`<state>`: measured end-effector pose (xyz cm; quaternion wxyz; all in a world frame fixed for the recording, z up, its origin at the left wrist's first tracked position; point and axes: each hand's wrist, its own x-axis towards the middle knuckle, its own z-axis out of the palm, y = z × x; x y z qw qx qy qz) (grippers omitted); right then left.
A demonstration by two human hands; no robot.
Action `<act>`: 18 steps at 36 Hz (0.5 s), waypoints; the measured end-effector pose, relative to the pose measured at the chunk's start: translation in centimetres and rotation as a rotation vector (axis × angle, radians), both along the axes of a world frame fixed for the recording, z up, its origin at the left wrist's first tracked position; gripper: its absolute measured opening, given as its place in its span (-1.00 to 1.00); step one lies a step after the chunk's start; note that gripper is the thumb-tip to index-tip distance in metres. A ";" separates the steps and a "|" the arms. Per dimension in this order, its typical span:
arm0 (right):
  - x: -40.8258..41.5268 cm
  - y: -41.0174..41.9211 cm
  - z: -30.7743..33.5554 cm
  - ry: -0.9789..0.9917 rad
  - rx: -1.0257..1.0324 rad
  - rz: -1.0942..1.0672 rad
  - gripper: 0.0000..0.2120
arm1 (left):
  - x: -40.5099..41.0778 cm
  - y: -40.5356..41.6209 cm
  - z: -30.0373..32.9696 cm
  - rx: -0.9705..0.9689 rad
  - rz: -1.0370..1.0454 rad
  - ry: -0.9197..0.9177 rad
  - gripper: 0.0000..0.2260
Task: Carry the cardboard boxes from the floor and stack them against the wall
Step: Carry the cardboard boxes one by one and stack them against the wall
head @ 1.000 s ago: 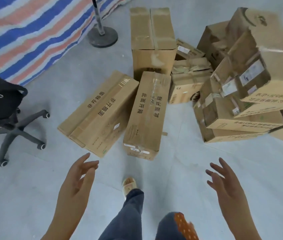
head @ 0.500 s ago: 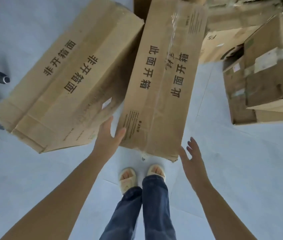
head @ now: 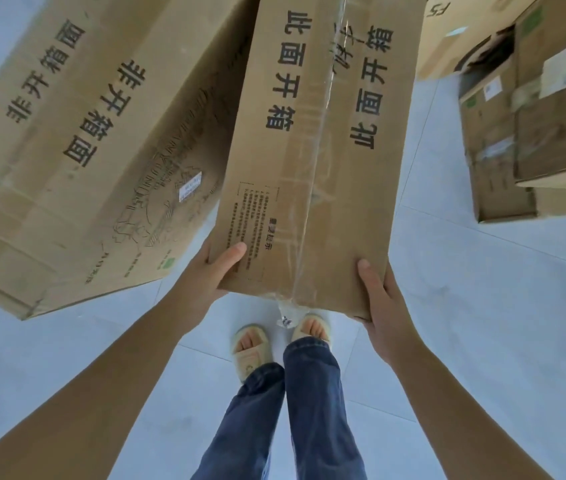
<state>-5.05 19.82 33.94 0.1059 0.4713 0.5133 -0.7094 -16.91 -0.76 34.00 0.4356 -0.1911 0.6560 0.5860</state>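
Two hands on one long brown taped cardboard box (head: 312,161), lying on the pale floor beside a wider brown carton (head: 77,150).
Our left hand (head: 210,275) and right hand (head: 383,306) clasp its near corners; we should lift evenly, keeping it level.

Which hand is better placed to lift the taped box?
Probably both together: the left hand and right hand each grip a near corner of the taped box, thumbs on top.
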 end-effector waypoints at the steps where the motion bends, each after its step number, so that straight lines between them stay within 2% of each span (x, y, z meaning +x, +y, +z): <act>1: -0.2 0.3 1.0 -0.001 0.010 0.001 -0.43 | -0.1 0.1 0.8 -0.003 0.007 -0.004 -0.59; 4: -0.8 1.2 4.8 -0.019 0.029 -0.008 -0.58 | -0.2 0.8 4.1 -0.007 0.037 -0.019 -0.65; 7: -0.9 1.8 9.2 -0.040 0.047 -0.016 -0.57 | -0.2 1.5 8.2 -0.002 0.053 -0.008 -0.80; 14: -0.1 1.8 20.9 -0.023 0.134 0.049 -0.62 | 0.6 1.3 19.2 -0.004 0.039 0.028 -0.66; 18: 1.2 1.1 27.6 0.014 0.223 0.109 -0.66 | 2.9 0.4 24.9 0.023 0.090 0.022 -0.67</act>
